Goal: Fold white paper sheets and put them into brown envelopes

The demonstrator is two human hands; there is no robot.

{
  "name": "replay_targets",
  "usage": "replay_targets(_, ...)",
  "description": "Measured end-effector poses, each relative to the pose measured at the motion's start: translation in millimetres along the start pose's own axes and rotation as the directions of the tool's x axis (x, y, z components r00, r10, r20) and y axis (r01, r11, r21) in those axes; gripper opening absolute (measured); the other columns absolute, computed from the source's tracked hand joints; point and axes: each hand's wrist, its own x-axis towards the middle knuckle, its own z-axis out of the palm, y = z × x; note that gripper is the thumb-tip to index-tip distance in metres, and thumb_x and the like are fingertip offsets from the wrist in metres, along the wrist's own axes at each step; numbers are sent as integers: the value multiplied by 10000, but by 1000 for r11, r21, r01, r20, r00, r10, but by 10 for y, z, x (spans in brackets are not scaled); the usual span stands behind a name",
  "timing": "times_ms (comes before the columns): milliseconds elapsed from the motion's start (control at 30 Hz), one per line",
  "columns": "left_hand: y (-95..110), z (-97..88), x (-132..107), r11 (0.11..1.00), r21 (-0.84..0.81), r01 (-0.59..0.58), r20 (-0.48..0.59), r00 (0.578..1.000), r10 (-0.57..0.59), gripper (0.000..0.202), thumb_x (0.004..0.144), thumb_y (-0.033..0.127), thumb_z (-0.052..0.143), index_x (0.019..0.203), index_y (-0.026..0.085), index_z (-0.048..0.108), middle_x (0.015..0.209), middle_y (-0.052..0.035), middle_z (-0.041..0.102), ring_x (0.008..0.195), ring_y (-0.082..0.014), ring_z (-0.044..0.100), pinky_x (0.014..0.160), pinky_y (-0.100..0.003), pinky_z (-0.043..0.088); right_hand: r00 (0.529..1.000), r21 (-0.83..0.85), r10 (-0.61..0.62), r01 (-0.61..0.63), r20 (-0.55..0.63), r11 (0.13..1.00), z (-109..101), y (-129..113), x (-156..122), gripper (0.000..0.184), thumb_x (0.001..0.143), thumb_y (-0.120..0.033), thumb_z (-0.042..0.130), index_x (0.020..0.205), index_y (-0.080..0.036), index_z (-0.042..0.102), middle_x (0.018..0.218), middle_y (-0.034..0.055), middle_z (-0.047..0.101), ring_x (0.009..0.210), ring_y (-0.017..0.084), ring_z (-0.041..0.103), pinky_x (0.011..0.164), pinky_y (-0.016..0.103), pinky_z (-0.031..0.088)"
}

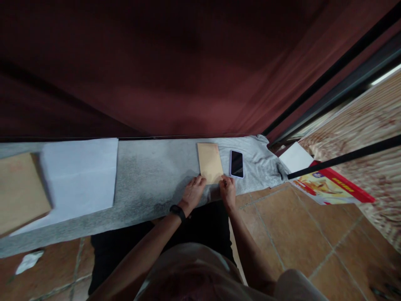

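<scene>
A tan paper envelope (209,162) lies flat on a grey cloth (150,179) spread on the floor. My left hand (193,193), with a black band at the wrist, rests on the cloth at the envelope's near left corner, fingers touching its edge. At the near right corner my right hand (227,191) presses down with its fingers curled on the envelope's edge. A black phone in a pale case (237,164) lies just right of the envelope.
White sheets of paper (78,175) and a brown cardboard piece (19,192) lie on the cloth at far left. A white sheet (296,158) and a red-and-yellow printed box (332,188) sit on the tiled floor at right. A dark red curtain hangs behind.
</scene>
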Motion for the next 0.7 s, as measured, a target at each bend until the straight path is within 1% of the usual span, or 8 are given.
replay_targets(200, 16, -31, 1, 1000, -16, 7, 6, 1000, -7, 321, 992, 83, 432, 1235, 183, 616, 1241, -109, 647, 1117, -232, 626, 950, -361, 527, 1000, 0, -9, 9, 8, 1000, 8, 4, 15, 312, 914, -282, 509, 1116, -168, 718, 1092, 115, 646, 927, 222, 620, 962, 410, 526)
replay_targets(300, 26, -63, -37, 997, -81, 15, -20, 1000, -16, 291, 1010, 141, 467, 1254, 192, 618, 1240, -110, 653, 1113, -230, 633, 955, -363, 534, 1000, 28, -7, 7, -2, 1000, -13, 10, 5, 324, 924, -315, 517, 1136, -171, 715, 1092, 112, 640, 898, 215, 620, 929, 403, 537)
replay_targets(400, -23, -86, -176, 990, -139, 3, -66, 998, -12, 269, 1019, 214, 519, 1266, 212, 625, 1249, -102, 661, 1129, -219, 637, 976, -348, 532, 1000, 68, 2, 0, -19, 998, -59, 12, -35, 351, 947, -385, 522, 1177, -191, 703, 1097, 106, 628, 902, 221, 622, 889, 394, 546)
replay_targets(500, -197, -97, -454, 989, -141, 40, -148, 987, -61, 309, 1022, 242, 530, 1317, 225, 617, 1338, -103, 649, 1230, -227, 607, 1074, -376, 490, 999, 90, -9, 13, -45, 996, -102, -15, -104, 375, 961, -420, 507, 1204, -192, 681, 1120, 121, 614, 911, 240, 619, 842, 409, 551)
replay_targets(567, -389, -114, -703, 984, -134, 119, -204, 968, -145, 338, 1027, 250, 509, 1347, 224, 614, 1376, -111, 642, 1273, -242, 589, 1118, -406, 463, 997, 84, -65, 68, -34, 994, -105, -72, -167, 375, 968, -395, 481, 1219, -187, 667, 1124, 132, 614, 949, 258, 618, 868, 435, 544)
replay_targets(633, -617, -154, -972, 968, -124, 218, -254, 936, -243, 353, 1029, 264, 492, 1355, 221, 619, 1384, -119, 645, 1276, -263, 591, 1126, -430, 455, 989, 88, -146, 145, 11, 986, -67, -170, -246, 355, 975, -347, 457, 1221, -195, 663, 1124, 132, 619, 1008, 268, 622, 923, 458, 537)
replay_targets(700, -855, -222, -1230, 939, -122, 321, -323, 882, -343, 381, 1035, 293, 469, 1385, 221, 600, 1399, -130, 635, 1300, -275, 578, 1125, -437, 453, 967, 114, -239, 229, 89, 967, 22, -303, -340, 333, 978, -287, 442, 1217, -217, 664, 1144, 126, 627, 1086, 269, 623, 983, 466, 526)
